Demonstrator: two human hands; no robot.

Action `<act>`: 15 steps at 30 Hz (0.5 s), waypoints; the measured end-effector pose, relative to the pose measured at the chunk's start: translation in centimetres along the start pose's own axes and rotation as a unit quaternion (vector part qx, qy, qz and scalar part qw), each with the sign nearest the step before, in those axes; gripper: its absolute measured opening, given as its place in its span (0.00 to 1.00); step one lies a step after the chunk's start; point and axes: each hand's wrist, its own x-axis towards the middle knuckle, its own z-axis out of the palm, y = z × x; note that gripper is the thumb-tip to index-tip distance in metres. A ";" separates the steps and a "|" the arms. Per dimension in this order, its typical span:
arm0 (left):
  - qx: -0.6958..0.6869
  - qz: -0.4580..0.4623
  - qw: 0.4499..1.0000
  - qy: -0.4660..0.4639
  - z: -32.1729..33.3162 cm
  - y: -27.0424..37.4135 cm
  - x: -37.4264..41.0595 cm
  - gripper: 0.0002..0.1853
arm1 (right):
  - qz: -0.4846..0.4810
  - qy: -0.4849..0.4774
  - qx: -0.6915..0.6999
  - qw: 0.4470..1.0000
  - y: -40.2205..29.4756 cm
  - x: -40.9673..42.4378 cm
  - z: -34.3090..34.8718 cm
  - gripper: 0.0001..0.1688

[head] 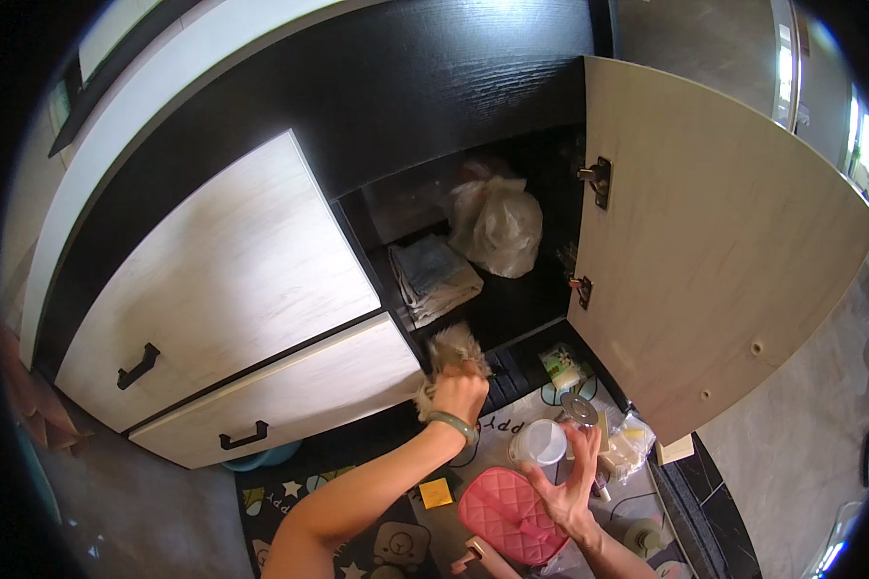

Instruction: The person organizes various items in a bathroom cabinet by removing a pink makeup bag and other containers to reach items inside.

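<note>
My left hand [463, 394], with a bangle at its wrist, is closed on a furry beige cloth [455, 349] at the front edge of the open cabinet. My right hand [568, 478] is spread over the mat, its fingertips around the near side of a white plastic tub [540, 443]; whether it grips the tub is not clear. A round metal lid [579, 410] lies just beyond these fingers. Below the tub rests a pink quilted case [510, 514]. Inside the cabinet are a folded cloth [438, 279] and a tied plastic bag [500, 221].
The cabinet door [710, 246] stands open on the right. A closed door [224, 268] and a drawer front [297, 398] are at left. On the patterned mat [398, 543] are a yellow packet [436, 493], a small green packet [562, 366], a clear plastic bag [630, 446] and a bottle [644, 537].
</note>
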 end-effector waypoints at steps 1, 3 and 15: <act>-0.039 0.027 0.999 0.002 -1.1 -0.5 -1.4 0.11 | -0.004 0.003 -0.019 1.000 0.2 0.3 0.1 0.40; -0.048 0.049 0.998 0.008 -2.9 -1.2 -5.0 0.11 | -0.007 0.011 -0.062 0.998 1.1 0.7 0.6 0.41; -0.302 0.121 0.926 -0.193 -0.7 -3.8 -23.1 0.14 | -0.049 0.157 -0.210 0.964 2.9 16.2 10.7 0.37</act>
